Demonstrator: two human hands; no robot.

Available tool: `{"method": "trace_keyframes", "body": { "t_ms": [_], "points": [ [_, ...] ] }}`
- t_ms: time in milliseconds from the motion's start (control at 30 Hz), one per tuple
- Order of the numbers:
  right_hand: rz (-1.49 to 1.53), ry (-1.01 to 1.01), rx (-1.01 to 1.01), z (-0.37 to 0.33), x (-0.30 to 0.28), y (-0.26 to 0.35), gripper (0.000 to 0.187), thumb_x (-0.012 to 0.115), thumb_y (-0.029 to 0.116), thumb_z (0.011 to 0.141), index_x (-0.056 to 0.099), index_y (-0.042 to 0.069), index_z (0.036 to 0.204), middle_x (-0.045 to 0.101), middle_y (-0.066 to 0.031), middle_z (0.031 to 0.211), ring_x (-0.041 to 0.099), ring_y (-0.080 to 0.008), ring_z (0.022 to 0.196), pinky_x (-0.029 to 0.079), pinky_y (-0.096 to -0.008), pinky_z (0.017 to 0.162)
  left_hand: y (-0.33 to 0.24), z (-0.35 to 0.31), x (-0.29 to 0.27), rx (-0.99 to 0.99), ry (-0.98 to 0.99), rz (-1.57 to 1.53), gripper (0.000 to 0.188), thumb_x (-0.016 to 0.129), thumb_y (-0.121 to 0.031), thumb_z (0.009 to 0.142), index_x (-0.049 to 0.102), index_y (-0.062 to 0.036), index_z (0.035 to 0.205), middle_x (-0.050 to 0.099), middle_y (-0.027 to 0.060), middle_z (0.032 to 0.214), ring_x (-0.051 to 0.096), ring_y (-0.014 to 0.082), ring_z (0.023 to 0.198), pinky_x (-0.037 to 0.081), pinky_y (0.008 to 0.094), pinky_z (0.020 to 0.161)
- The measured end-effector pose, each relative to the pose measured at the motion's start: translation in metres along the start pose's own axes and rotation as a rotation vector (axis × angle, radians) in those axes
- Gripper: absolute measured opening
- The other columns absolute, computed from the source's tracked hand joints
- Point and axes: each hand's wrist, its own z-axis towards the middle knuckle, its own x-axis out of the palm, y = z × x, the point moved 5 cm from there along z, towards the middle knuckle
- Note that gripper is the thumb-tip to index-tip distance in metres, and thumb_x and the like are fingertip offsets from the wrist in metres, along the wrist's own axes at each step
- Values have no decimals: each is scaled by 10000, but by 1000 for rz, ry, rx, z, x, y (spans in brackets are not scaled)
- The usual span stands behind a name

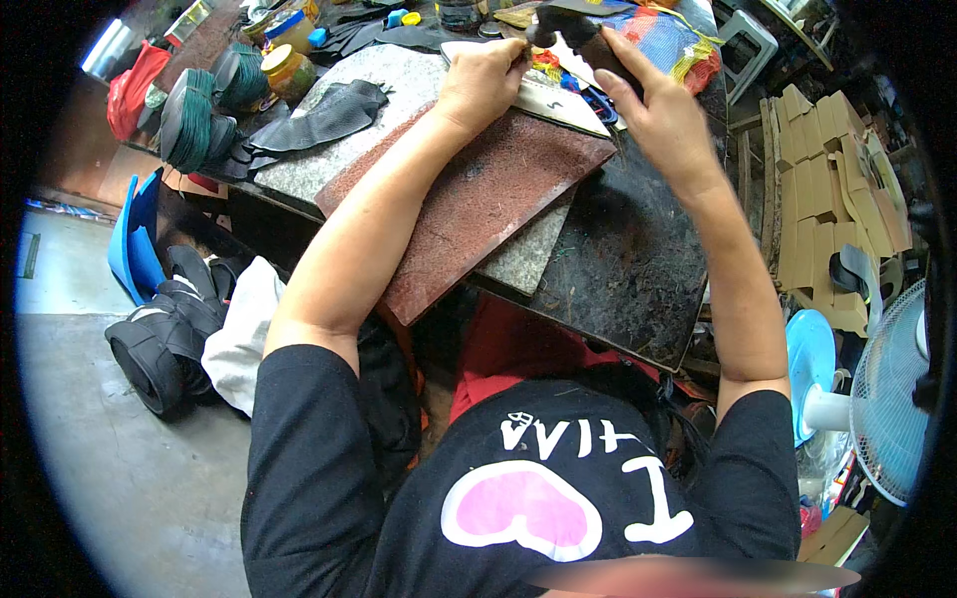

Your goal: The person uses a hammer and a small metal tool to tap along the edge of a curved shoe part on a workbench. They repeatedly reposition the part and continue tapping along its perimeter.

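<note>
At the far side of the bench, both my hands are raised over the work surface. My left hand (pixel 482 88) is closed, its fingertips pinched at the left end of a dark, leather-like piece (pixel 583 35). The right hand (pixel 666 118) grips the same piece from the right, thumb and fingers against it. Its full shape is partly hidden by my fingers. Under my left hand lies a whitish flat board (pixel 558 103). Below that, a reddish-brown stone slab (pixel 498 184) sits at an angle on a grey speckled slab (pixel 533 249).
Black leather scraps (pixel 324 118), a jar with an orange lid (pixel 288 72) and dark green cord spools (pixel 189 125) stand left. A colourful woven bag (pixel 663 45) lies beyond my right hand. Cardboard boxes (pixel 822 189) and a fan (pixel 892 389) are right of the black table (pixel 633 264).
</note>
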Motion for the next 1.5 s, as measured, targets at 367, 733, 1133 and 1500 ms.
{"method": "trace_keyframes", "body": {
  "t_ms": [367, 733, 1133, 1500],
  "points": [
    [15, 296, 264, -50, 14, -32, 432, 555, 465, 941, 574, 299, 1339, 700, -184, 997, 675, -392, 917, 529, -471, 802, 33, 2, -5, -219, 130, -217, 158, 641, -111, 928, 658, -3, 1043, 717, 69, 863, 683, 108, 804, 543, 268, 749],
    [-133, 443, 366, -53, 26, -29, 455, 538, 467, 957, 529, 306, 1381, 682, -224, 1061, 649, -421, 991, 519, -473, 838, 56, -11, 5, -747, -171, -972, 177, 599, -111, 968, 635, 31, 1067, 690, 110, 972, 689, 149, 835, 588, 251, 770],
    [-123, 413, 350, -58, 32, -36, 447, 528, 471, 958, 540, 291, 1367, 689, -217, 1037, 655, -415, 977, 520, -484, 837, 58, -14, 14, -657, -39, -732, 148, 645, -96, 925, 673, 29, 1000, 724, 89, 862, 698, 119, 723, 570, 239, 664],
    [486, -76, 121, 17, -25, -15, 444, 660, 229, 949, 573, 157, 1378, 626, 11, 781, 511, -41, 621, 413, -215, 553, 16, 4, -6, -104, 31, -79, 174, 678, -147, 875, 663, -11, 983, 697, 168, 826, 699, 284, 769, 542, 364, 702]
  ]
}}
